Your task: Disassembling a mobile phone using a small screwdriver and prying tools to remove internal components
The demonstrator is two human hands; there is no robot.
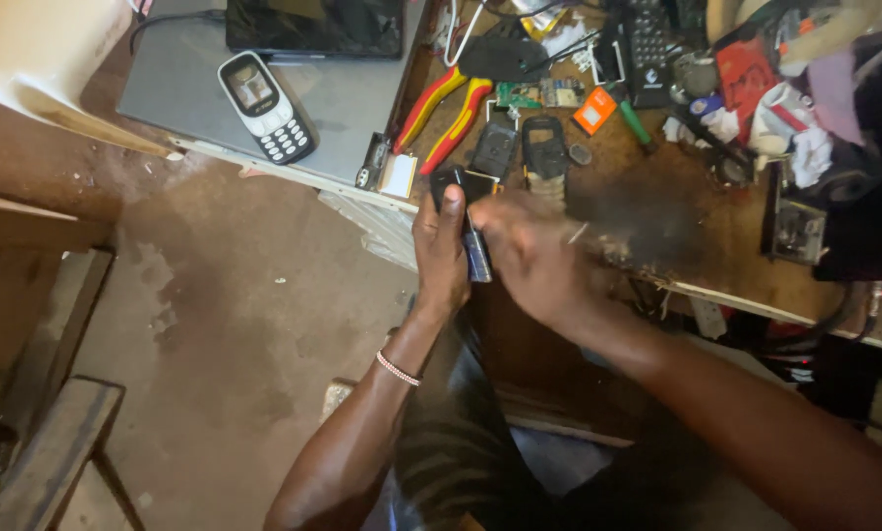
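My left hand [439, 251] grips a small dark phone [472, 228] upright on its edge, thumb on its top end. A beaded bracelet circles that wrist. My right hand [531, 258] is against the phone's right side, fingers curled and blurred by motion; whether it pinches the phone or a thin tool I cannot tell. Both hands hover just in front of the worn wooden workbench [657, 187].
A keypad phone [266, 105] lies on a grey closed laptop [362, 108] at the left. Red-and-yellow pliers [446, 110], phone parts, a green-handled screwdriver [636, 123] and an orange card [594, 110] litter the bench. Bare concrete floor [235, 315] lies below left, with wooden boards [48, 452].
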